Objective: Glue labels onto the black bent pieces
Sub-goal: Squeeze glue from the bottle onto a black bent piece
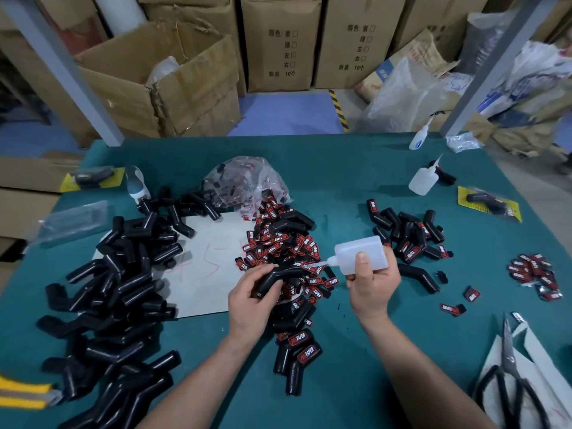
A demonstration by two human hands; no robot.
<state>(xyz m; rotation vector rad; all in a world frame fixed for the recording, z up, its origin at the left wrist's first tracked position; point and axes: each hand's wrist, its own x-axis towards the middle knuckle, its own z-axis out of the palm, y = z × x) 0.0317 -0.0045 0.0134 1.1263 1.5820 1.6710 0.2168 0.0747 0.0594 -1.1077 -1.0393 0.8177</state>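
My left hand (pixel 252 297) grips a black bent piece (pixel 278 275) over the middle of the green table (pixel 356 187). My right hand (pixel 373 280) holds a white glue bottle (pixel 362 253) on its side, its nozzle pointing left at the right end of that piece. Under both hands lies a heap of red-and-black labels (pixel 278 239). A big pile of bare black bent pieces (pixel 117 289) fills the left side. Labelled pieces (pixel 408 233) lie in a group at the right, and more (pixel 298 351) lie near my left forearm.
A plastic bag of labels (pixel 244 181) sits behind the heap. Two more glue bottles (pixel 422 181) (pixel 419 139) stand at the back right. Scissors (pixel 507 376) lie on white bags at the front right. A small label pile (pixel 535 274) is at the right edge. Cardboard boxes (pixel 173 78) stand beyond the table.
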